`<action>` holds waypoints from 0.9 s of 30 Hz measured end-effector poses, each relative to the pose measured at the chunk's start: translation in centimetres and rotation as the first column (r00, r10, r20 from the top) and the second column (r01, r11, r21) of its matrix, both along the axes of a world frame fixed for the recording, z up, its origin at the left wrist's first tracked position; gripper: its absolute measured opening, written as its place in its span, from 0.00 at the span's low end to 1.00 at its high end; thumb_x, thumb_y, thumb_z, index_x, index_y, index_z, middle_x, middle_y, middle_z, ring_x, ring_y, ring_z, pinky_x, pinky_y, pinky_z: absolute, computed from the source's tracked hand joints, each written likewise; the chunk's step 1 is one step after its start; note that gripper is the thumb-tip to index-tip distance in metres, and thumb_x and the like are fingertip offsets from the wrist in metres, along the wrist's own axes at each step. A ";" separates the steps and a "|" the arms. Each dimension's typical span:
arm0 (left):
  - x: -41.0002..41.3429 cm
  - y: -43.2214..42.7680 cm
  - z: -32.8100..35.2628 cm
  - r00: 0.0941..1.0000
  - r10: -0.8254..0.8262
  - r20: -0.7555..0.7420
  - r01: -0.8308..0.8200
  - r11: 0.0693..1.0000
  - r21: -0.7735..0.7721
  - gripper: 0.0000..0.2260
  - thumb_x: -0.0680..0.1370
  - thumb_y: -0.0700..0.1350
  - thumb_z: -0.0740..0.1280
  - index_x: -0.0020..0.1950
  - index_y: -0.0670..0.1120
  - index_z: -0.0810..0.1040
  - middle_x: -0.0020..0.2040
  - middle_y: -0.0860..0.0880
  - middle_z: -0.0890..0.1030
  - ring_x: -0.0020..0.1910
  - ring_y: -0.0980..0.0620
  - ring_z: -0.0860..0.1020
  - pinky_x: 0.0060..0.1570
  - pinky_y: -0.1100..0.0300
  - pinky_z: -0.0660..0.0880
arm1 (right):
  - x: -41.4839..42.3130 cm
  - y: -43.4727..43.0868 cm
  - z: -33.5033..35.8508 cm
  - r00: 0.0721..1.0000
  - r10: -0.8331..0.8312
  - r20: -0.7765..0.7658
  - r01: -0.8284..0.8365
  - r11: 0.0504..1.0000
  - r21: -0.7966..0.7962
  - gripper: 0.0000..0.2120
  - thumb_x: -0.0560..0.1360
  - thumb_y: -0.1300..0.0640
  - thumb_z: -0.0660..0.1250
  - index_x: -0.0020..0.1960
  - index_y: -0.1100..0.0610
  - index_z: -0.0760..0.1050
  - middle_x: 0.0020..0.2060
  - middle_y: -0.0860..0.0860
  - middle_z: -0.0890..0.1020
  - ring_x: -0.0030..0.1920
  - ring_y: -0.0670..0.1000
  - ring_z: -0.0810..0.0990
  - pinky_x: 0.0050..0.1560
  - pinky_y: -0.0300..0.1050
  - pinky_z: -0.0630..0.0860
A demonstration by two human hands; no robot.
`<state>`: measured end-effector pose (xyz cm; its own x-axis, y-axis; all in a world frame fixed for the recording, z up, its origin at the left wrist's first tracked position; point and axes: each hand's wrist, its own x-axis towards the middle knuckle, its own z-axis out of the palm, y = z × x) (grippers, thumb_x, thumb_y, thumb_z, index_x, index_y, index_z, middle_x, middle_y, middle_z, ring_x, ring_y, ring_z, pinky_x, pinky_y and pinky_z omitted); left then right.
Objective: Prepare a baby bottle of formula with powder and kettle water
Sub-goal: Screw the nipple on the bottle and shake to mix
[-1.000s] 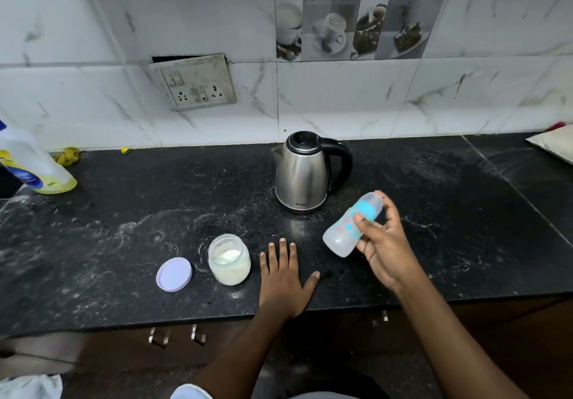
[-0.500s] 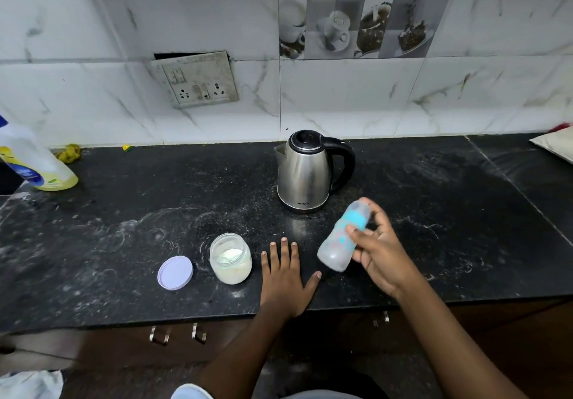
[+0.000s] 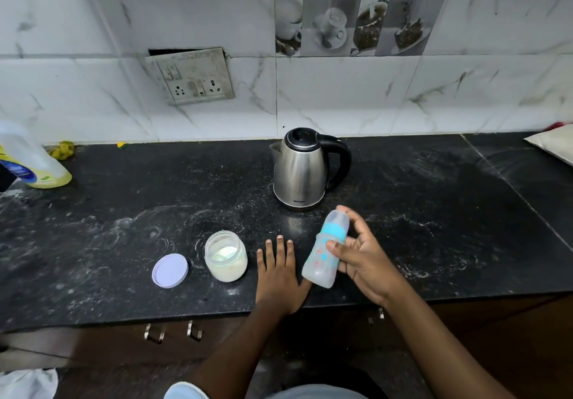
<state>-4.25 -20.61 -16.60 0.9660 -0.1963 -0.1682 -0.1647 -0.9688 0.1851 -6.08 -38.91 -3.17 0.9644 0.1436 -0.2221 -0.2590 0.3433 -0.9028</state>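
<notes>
Right-hand fingers [image 3: 333, 247] clamp baby bottle [image 3: 325, 251], capped, tilted, above counter | left hand [image 3: 277, 270] flat, splayed, empty, just beside | open powder jar [image 3: 226, 256] past left fingers, lid [image 3: 170, 270] beyond, kettle [image 3: 305, 169] behind | step: likely shake/mix, contents unclear | next: firm grip, cap tight

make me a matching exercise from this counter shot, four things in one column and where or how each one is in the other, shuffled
Things
1. stainless steel electric kettle with black handle
2. round lilac plastic lid
3. clear glass jar of white powder
4. translucent baby bottle with blue collar

States
A. open, standing just left of the left hand
B. held tilted in the right hand
C. lying flat on the black stone counter, left of the jar
D. standing upright towards the back, lid shut

Pairs: 1-D, 2-C, 3-A, 4-B
</notes>
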 end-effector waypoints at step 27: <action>-0.3 -0.3 -0.3 0.999 0.037 0.026 -0.036 0.998 -0.042 0.43 0.82 0.73 0.45 0.87 0.45 0.41 0.88 0.43 0.39 0.86 0.40 0.34 0.83 0.38 0.34 | 1.4 -0.3 -9.4 0.877 0.116 0.466 0.343 0.527 -0.777 0.37 0.77 0.60 0.75 0.80 0.46 0.62 0.72 0.45 0.69 0.69 0.31 0.66 0.67 0.21 0.61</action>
